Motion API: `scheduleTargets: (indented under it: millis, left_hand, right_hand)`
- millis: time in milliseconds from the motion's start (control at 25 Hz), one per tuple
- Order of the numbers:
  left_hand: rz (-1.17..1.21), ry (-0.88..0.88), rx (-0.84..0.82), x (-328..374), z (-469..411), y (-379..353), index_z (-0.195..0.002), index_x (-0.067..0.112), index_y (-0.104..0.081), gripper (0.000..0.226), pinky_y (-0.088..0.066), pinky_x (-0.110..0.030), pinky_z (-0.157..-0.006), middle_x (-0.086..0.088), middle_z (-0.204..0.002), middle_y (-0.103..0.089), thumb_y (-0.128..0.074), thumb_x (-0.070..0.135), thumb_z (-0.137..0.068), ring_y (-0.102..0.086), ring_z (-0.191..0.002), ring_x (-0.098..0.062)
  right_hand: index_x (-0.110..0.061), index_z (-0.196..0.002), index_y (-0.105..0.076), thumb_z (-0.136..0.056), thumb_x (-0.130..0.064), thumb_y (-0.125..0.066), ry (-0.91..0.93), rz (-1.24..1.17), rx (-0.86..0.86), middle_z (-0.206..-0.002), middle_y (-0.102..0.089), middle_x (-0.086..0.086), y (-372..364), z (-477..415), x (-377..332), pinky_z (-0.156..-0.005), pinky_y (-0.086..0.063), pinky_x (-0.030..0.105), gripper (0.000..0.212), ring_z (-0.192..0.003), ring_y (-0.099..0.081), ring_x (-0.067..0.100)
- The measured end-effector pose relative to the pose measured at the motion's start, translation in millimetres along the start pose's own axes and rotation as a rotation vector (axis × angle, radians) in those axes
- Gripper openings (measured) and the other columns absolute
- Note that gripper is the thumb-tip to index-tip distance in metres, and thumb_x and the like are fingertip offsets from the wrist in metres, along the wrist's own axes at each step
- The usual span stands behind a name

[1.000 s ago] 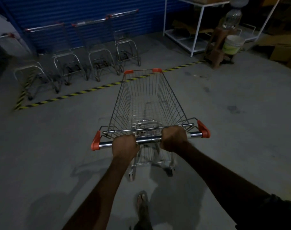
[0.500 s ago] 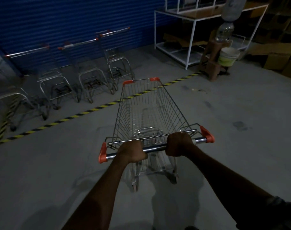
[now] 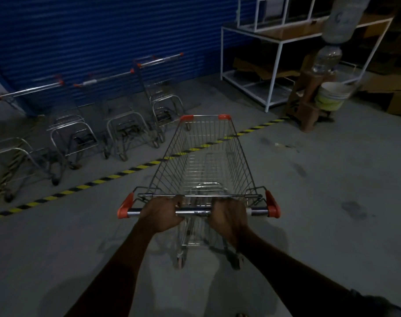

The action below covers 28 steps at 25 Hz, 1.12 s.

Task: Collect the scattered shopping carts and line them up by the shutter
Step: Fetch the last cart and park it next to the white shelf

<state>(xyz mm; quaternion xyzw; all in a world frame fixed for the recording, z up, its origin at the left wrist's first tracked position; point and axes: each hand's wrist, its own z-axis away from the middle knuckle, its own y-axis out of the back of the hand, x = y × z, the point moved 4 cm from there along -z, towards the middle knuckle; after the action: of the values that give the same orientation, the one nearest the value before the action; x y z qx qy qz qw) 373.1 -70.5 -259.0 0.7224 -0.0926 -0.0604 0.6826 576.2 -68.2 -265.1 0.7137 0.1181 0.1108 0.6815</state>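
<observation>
Chrome wire cart (image 3: 172, 161) sat dead center on the smooth grey concrete floor (image 3: 332, 225), nose at 12 o'clock and basket crossing the yellow-black hazard stripe (image 3: 99, 181). Left hand (image 3: 159, 213) and right hand (image 3: 229, 215) were both wrapped tight round the shiny tube handle (image 3: 192, 212), between its orange end caps. A row of parked carts (image 3: 124, 124) stood at 10 o'clock against the ribbed blue shutter (image 3: 103, 30). A white tube-frame rack (image 3: 272, 72) was at 1 o'clock. At 2 o'clock a wooden stool (image 3: 309, 110) had a pale round bucket (image 3: 330, 97) on it; couldn't tell what the bucket held. Only floor showed through the basket mesh.
</observation>
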Motion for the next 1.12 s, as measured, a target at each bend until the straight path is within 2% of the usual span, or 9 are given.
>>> scheduleTargets:
  millis: [120, 240, 360, 520, 560, 720, 840, 960, 1120]
  left_hand:
    - [-0.003, -0.011, 0.004, -20, -68, -4, -0.131, 0.034, -0.058, 0.074, -0.047, -0.041, -0.094, 0.004, -0.125, -0.064, -0.055, 0.059, -0.061, -0.060, -0.115, -0.023]
    - [0.083, 0.005, -0.051, -36, -129, -7, -0.136, 0.032, -0.058, 0.083, -0.042, -0.044, -0.105, 0.003, -0.144, -0.053, -0.058, 0.058, -0.057, -0.051, -0.130, -0.023]
    - [0.197, 0.032, -0.111, -55, -203, -15, -0.137, 0.035, -0.054, 0.081, -0.043, -0.033, -0.107, 0.009, -0.144, -0.054, -0.065, 0.054, -0.059, -0.052, -0.130, -0.015]
    - [0.186, -0.020, -0.124, -79, -309, -27, -0.107, 0.034, -0.069, 0.048, -0.043, -0.026, -0.104, 0.015, -0.145, -0.053, -0.080, 0.051, -0.063, -0.052, -0.131, -0.008]
    - [0.177, -0.025, -0.132, -84, -335, -28, -0.108, 0.035, -0.071, 0.047, -0.040, -0.025, -0.106, 0.016, -0.148, -0.050, -0.080, 0.053, -0.065, -0.049, -0.133, -0.006]
    - [0.200, -0.067, -0.161, -98, -432, -30, -0.137, 0.040, -0.058, 0.071, -0.033, -0.030, -0.115, 0.015, -0.159, -0.037, -0.077, 0.058, -0.070, -0.038, -0.143, -0.010]
    - [0.198, -0.113, -0.164, -106, -497, -34, -0.139, 0.038, -0.056, 0.072, -0.036, -0.032, -0.115, 0.012, -0.159, -0.037, -0.075, 0.058, -0.072, -0.038, -0.144, -0.013]
    - [0.212, -0.101, -0.173, -115, -560, -40, -0.144, 0.036, -0.052, 0.081, -0.038, -0.036, -0.115, 0.012, -0.156, -0.041, -0.072, 0.060, -0.069, -0.040, -0.142, -0.013]
    - [0.222, -0.109, -0.136, -118, -654, -46, -0.141, 0.034, -0.055, 0.074, -0.041, -0.033, -0.112, 0.008, -0.151, -0.048, -0.073, 0.058, -0.073, -0.047, -0.137, -0.017]
  right_hand:
    - [-0.019, -0.091, -0.071, -0.074, -0.030, -0.067, -0.074, -0.053, -0.045, -0.096, -0.068, 0.010, 6, -60, 16, -0.075, -0.051, 0.043, 0.021, -0.090, -0.064, 0.033]
    - [-0.021, -0.102, -0.074, -0.077, -0.038, -0.062, -0.086, -0.019, -0.120, -0.122, -0.063, 0.009, -2, -121, 35, -0.090, -0.046, 0.048, 0.033, -0.112, -0.056, 0.034]
    - [-0.016, -0.111, -0.069, -0.088, -0.037, -0.059, -0.167, -0.155, -0.162, -0.119, -0.064, 0.010, -6, -190, 61, -0.085, -0.051, 0.042, 0.032, -0.108, -0.061, 0.034]
    - [-0.013, -0.095, -0.073, -0.093, -0.041, -0.056, -0.129, -0.094, -0.131, -0.106, -0.070, 0.012, -15, -279, 93, -0.076, -0.055, 0.040, 0.032, -0.098, -0.067, 0.036]
    - [-0.013, -0.093, -0.074, -0.094, -0.038, -0.052, -0.114, -0.068, -0.093, -0.105, -0.072, 0.013, -13, -300, 99, -0.075, -0.056, 0.041, 0.033, -0.098, -0.068, 0.037]
    - [-0.016, -0.117, -0.070, -0.090, -0.035, -0.058, -0.222, -0.157, -0.125, -0.124, -0.066, 0.007, 1, -385, 130, -0.088, -0.057, 0.039, 0.035, -0.115, -0.063, 0.030]
    - [-0.015, -0.118, -0.066, -0.088, -0.038, -0.060, -0.261, -0.178, -0.146, -0.123, -0.065, 0.007, 4, -441, 154, -0.088, -0.056, 0.040, 0.038, -0.117, -0.061, 0.030]
    - [-0.018, -0.112, -0.067, -0.084, -0.039, -0.063, -0.277, -0.181, -0.181, -0.117, -0.066, 0.006, 0, -501, 182, -0.079, -0.055, 0.036, 0.035, -0.108, -0.063, 0.029]
    - [-0.020, -0.124, -0.065, -0.083, -0.040, -0.063, -0.256, -0.209, -0.183, -0.124, -0.064, 0.007, -6, -584, 230, -0.078, -0.052, 0.036, 0.045, -0.113, -0.062, 0.031]
